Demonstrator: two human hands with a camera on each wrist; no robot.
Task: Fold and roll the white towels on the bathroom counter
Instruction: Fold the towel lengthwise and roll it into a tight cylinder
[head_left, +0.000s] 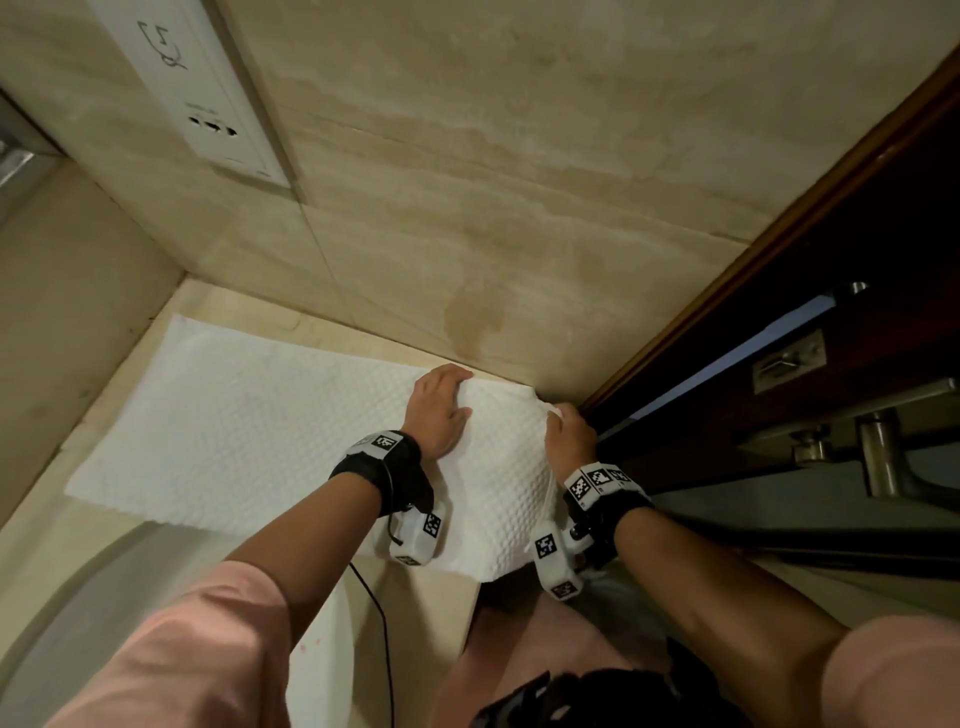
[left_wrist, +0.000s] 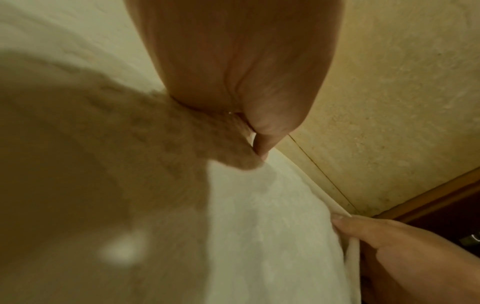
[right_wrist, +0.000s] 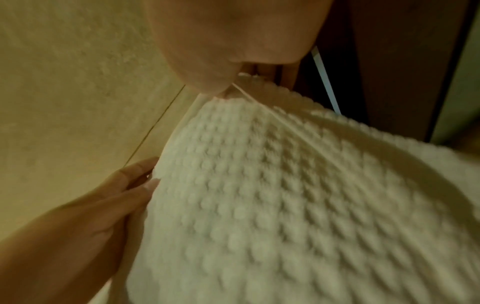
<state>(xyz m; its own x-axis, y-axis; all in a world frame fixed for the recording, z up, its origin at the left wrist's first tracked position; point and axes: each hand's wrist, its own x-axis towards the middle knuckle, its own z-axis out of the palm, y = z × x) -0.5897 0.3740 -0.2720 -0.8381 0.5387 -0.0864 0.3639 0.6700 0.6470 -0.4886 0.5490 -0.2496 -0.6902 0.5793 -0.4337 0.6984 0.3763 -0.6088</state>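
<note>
A white waffle-textured towel (head_left: 249, 431) lies spread across the beige counter (head_left: 36, 545), and its far edge runs along the wall. My left hand (head_left: 447, 379) lies flat on the towel's right part, fingers straight and reaching the far edge (right_wrist: 140, 174). One fingertip (left_wrist: 262, 150) presses into the cloth. My right hand (head_left: 563, 418) pinches the towel's far right corner (right_wrist: 228, 90) and holds it raised off the counter next to the door frame. The same pinch shows in the left wrist view at the towel's edge (left_wrist: 348, 222). The near right end of the towel hangs over the counter's edge.
A wall socket panel (head_left: 208, 104) sits high at the left. A dark wooden door frame (head_left: 779, 249) and a metal door handle (head_left: 878, 452) close off the right side. A curved basin rim (head_left: 104, 571) lies at the lower left. A black cable (head_left: 379, 623) hangs below my left wrist.
</note>
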